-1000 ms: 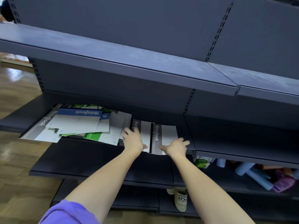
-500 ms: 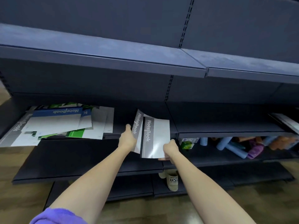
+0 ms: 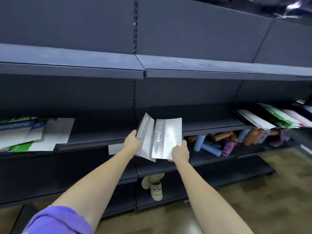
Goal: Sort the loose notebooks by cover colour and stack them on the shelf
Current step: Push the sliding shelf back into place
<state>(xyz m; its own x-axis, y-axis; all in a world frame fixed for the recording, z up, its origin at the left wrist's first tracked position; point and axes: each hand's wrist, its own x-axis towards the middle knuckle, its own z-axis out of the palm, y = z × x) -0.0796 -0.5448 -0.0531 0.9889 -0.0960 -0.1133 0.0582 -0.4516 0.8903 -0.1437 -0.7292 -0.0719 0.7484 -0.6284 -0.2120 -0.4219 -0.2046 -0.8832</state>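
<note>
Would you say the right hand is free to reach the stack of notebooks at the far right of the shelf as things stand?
Probably not yet. The right hand holds a grey notebook, and the left hand holds another. The shelf between it and the right stack looks bare, so only its full grip is in the way.

Dark blue-grey metal shelving (image 3: 101,68) is filling the view, its slotted uprights (image 3: 134,39) running up flat back panels (image 3: 194,27). Wood-patterned flooring (image 3: 278,191) is showing at lower right, catching glare. A lower shelf (image 3: 236,149) is holding coloured rolls (image 3: 209,147).
</note>
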